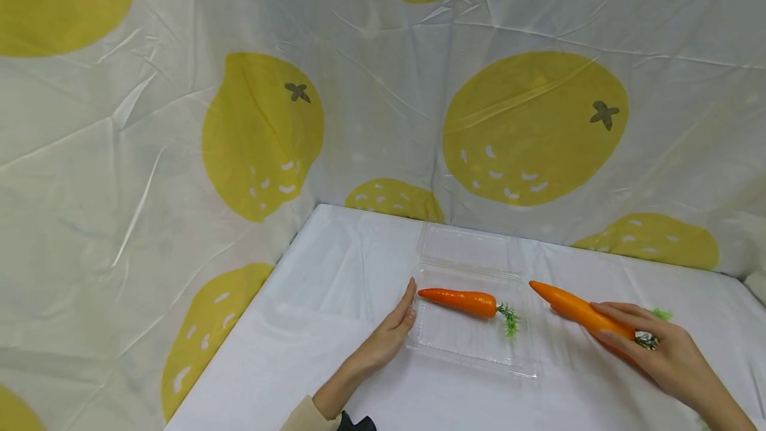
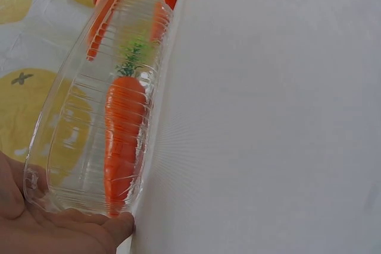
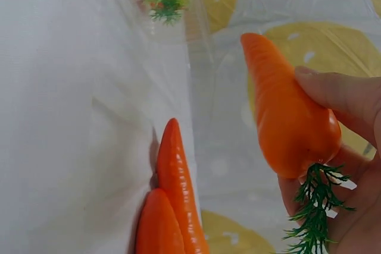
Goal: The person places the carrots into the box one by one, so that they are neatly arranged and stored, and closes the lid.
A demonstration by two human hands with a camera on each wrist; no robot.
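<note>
My right hand [image 1: 664,351] holds an orange toy carrot [image 1: 577,308] with green leaves, thumb on one side and fingers on the other. In the right wrist view this carrot [image 3: 286,111] is lifted above the table, its tip pointing away from the palm. My left hand [image 1: 385,338] rests against the left end of a clear plastic container [image 1: 473,352], its fingers extended along the wall. One carrot [image 1: 463,301] lies inside the container, leaves toward the right. The left wrist view shows the fingers [image 2: 122,225] at the container's end, near that carrot's tip.
Two more carrots [image 3: 178,176] lie side by side on the white-covered table [image 1: 299,344], below my right hand and partly hidden by it in the head view. The container's lid [image 1: 473,245] is folded back toward the lemon-patterned curtain [image 1: 383,118].
</note>
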